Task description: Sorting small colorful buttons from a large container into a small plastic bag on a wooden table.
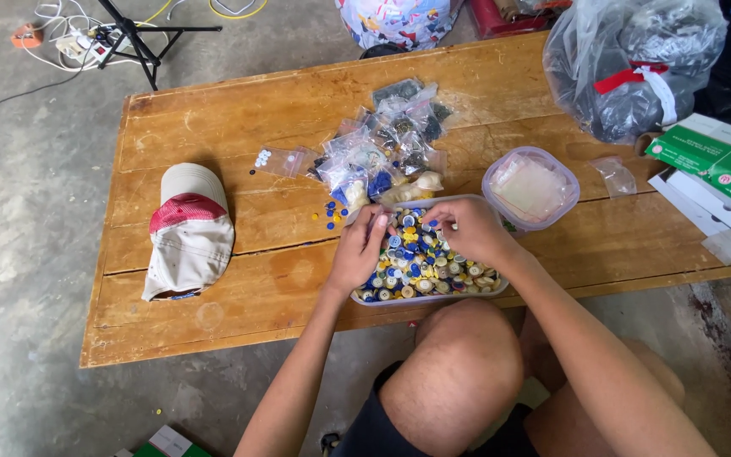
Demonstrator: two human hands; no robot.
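At the near edge of the wooden worktop (pixel 213 127), a shallow clear tray (pixel 427 295) heaped with small round buttons (pixel 420 267), blue, yellow and white. Tray's long axis runs left to right, parallel to the worktop edge. Sorting step, by the look: both hands are picking through the heap. Left hand (pixel 357 250) rests on the tray's left rim, fingers curled; whether they pinch a button, cannot tell. Right hand (pixel 467 230) hovers over the far side, fingertips drawn together, contents hidden. Next move calls for a fine pinch on one button. Beyond: small clear bags (pixel 382 144) of sorted pieces, a lidded tub (pixel 530 188), a cap (pixel 188 230) at left.
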